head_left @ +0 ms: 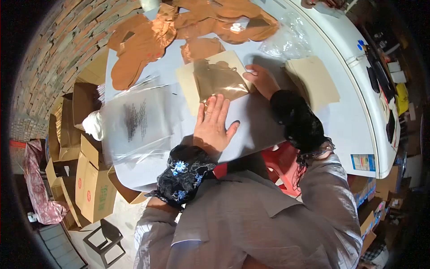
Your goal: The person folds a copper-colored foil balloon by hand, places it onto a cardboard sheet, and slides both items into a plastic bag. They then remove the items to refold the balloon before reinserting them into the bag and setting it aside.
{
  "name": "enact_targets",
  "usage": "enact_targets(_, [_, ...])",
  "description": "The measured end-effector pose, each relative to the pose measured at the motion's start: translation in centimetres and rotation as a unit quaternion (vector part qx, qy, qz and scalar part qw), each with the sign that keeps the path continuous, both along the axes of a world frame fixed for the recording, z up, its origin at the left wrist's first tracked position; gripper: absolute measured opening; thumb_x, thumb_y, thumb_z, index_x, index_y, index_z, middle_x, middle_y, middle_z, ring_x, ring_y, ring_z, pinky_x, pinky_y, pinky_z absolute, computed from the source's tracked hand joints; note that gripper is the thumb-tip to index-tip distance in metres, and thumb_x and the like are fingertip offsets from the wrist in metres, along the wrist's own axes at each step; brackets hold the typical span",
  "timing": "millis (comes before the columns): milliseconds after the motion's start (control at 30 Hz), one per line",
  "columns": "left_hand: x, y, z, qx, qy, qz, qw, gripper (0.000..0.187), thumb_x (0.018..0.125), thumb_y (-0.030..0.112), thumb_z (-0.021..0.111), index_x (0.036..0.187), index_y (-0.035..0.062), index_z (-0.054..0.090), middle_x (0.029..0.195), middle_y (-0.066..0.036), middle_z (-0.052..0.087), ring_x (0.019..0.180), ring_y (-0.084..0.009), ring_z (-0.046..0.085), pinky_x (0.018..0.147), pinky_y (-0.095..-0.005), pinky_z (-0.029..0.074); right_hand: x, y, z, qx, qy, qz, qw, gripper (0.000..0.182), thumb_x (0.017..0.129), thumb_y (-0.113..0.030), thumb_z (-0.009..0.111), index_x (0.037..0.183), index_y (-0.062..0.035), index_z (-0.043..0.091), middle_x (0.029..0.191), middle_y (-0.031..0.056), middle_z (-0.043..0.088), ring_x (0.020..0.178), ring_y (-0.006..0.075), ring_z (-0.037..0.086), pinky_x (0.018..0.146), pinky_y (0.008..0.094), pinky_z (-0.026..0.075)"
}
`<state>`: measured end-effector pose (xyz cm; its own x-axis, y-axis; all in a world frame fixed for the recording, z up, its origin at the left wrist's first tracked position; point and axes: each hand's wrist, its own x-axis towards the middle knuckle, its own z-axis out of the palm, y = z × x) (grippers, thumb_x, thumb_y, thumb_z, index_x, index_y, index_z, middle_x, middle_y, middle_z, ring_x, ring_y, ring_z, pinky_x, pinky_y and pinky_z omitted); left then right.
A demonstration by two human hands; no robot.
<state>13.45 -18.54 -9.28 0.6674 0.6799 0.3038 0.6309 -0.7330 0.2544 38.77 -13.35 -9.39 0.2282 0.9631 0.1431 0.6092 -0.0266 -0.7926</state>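
A brown, sheer, shiny folded piece (217, 80) lies on a cream card (188, 92) near the middle of the white table. My left hand (212, 127) rests flat at its near edge, fingers stretched out and touching it, thumb spread to the right. At the card's right side is my right hand (263, 80), its fingers bent and slightly apart, with the fingertips by the card's edge. I see nothing held in it. Just beyond the card is another brown piece (202, 49). A stack of clear printed plastic bags (139, 116) lies left of my left hand.
Brown flat pieces (139, 49) spread over the table's far side. More cream cards (312, 83) are stacked at right, below crumpled clear plastic (289, 38). Open cardboard boxes (94, 184) stand left of the table (134, 177). A red stool (284, 166) is under its near edge.
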Motion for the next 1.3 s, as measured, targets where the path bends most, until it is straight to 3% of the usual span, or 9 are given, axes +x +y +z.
enact_targets(133, [-0.1, -0.2, -0.2, 0.000, -0.008, 0.000, 1.000, 0.071, 0.094, 0.046, 0.054, 0.148, 0.0049, 0.035, 0.155, -0.015, 0.032, 0.145, -0.0311, 0.028, 0.117, -0.0505, 0.019, 0.1, 0.8, 0.7, -0.019, 0.030, 0.032, 0.999, 0.023, 0.091, -0.027, 0.061, 0.090, -0.0036, 0.061, 0.074, -0.0001, 0.057, 0.070, 0.0116, 0.055, 0.065, 0.0297, 0.045])
enact_targets(233, [-0.1, -0.1, -0.2, 0.000, -0.011, 0.001, 1.000, 0.071, 0.094, 0.047, 0.053, 0.147, 0.0045, 0.035, 0.155, -0.015, 0.032, 0.145, -0.0309, 0.028, 0.117, -0.0499, 0.019, 1.1, 1.1, 1.3, -0.027, 0.123, -0.006, 0.992, 0.029, 0.093, -0.030, 0.056, 0.094, -0.0017, 0.065, 0.080, 0.0087, 0.066, 0.068, 0.0161, 0.057, 0.065, 0.0316, 0.047])
enact_targets(367, [-0.1, -0.1, -0.2, 0.003, -0.017, 0.001, 1.000, 0.070, 0.094, 0.046, 0.053, 0.147, 0.0046, 0.035, 0.155, -0.015, 0.032, 0.145, -0.0309, 0.028, 0.117, -0.0495, 0.019, 3.5, 1.3, 2.4, -0.076, 0.143, -0.034, 0.986, 0.018, 0.096, -0.022, 0.055, 0.093, -0.0059, 0.063, 0.080, 0.0003, 0.061, 0.073, 0.0082, 0.059, 0.060, 0.0230, 0.046])
enact_targets(467, [-0.1, -0.1, -0.2, 0.008, -0.019, 0.000, 1.000, 0.070, 0.094, 0.046, 0.053, 0.147, 0.0046, 0.035, 0.155, -0.015, 0.032, 0.145, -0.0309, 0.028, 0.117, -0.0494, 0.020, 4.4, 2.5, -0.7, -0.083, 0.041, -0.005, 0.996, 0.021, 0.096, -0.024, 0.057, 0.098, -0.0046, 0.065, 0.082, 0.0001, 0.062, 0.073, 0.0085, 0.059, 0.065, 0.0237, 0.048])
enact_targets(567, [-0.1, -0.1, -0.2, 0.009, -0.019, 0.001, 1.000, 0.070, 0.094, 0.046, 0.053, 0.147, 0.0045, 0.035, 0.155, -0.014, 0.033, 0.145, -0.0309, 0.027, 0.117, -0.0495, 0.020, 2.7, 2.5, -1.2, -0.026, 0.063, 0.035, 0.997, 0.038, 0.089, -0.036, 0.060, 0.086, 0.0014, 0.065, 0.076, 0.0135, 0.065, 0.072, 0.0212, 0.063, 0.072, 0.0387, 0.049])
enact_targets(967, [-0.2, -0.1, -0.5, 0.014, -0.029, 0.000, 0.999, 0.071, 0.093, 0.046, 0.054, 0.147, 0.0048, 0.035, 0.155, -0.014, 0.033, 0.144, -0.0306, 0.028, 0.117, -0.0494, 0.020, 2.4, 3.3, 0.1, -0.036, 0.028, 0.060, 0.997, 0.038, 0.088, -0.036, 0.062, 0.102, -0.0010, 0.063, 0.095, 0.0156, 0.066, 0.088, 0.0260, 0.061, 0.078, 0.0380, 0.047])
enact_targets(1067, [-0.1, -0.2, -0.5, 0.011, -0.028, 0.004, 1.000, 0.071, 0.093, 0.047, 0.054, 0.147, 0.0048, 0.035, 0.155, -0.013, 0.033, 0.144, -0.0302, 0.028, 0.117, -0.0489, 0.020, 7.4, 5.4, -1.7, 0.096, 0.017, -0.024, 0.995, 0.024, 0.095, -0.027, 0.061, 0.103, -0.0048, 0.063, 0.090, -0.0010, 0.062, 0.085, 0.0093, 0.054, 0.080, 0.0263, 0.043])
enact_targets(1167, [-0.1, -0.2, -0.4, 0.010, -0.024, 0.006, 1.000, 0.071, 0.093, 0.047, 0.054, 0.147, 0.0048, 0.035, 0.155, -0.013, 0.033, 0.144, -0.0299, 0.028, 0.117, -0.0486, 0.020, 6.5, 3.2, 3.9, 0.112, 0.320, -0.150, 0.929, 0.027, 0.097, -0.030, 0.057, 0.111, -0.0062, 0.060, 0.094, -0.0016, 0.062, 0.089, 0.0092, 0.057, 0.081, 0.0267, 0.044])
enact_targets(1300, [-0.1, -0.2, -0.5, 0.004, -0.031, 0.008, 0.999, 0.071, 0.093, 0.047, 0.054, 0.147, 0.0043, 0.035, 0.154, -0.014, 0.034, 0.144, -0.0300, 0.028, 0.117, -0.0488, 0.020, 5.8, 1.6, 3.9, 0.087, 0.424, -0.080, 0.898, 0.022, 0.095, -0.030, 0.058, 0.100, -0.0099, 0.065, 0.092, -0.0008, 0.061, 0.087, 0.0141, 0.056, 0.077, 0.0284, 0.045])
